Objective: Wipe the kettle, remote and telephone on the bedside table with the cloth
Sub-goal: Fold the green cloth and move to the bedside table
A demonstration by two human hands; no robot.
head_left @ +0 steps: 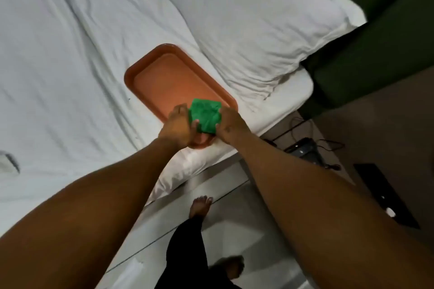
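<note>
cloth [205,116]: green, folded, over near end of orange tray [150,70] on bed
grip: left hand [179,128] at 9 o'clock, right hand [231,124] at 3, both pinching cloth
tip: keep fold tight; carry toward bedside table [375,129] at 3 o'clock

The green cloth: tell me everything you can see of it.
The green cloth is bright green, folded into a thick, roughly square pad with a crinkled, slightly shiny surface. It sits over the near end of the orange tray, which lies on the white bed. Both hands hold it by its sides: the left hand on its left edge, thumb on top, and the right hand on its right edge. Whether its underside touches the tray cannot be told.
</note>
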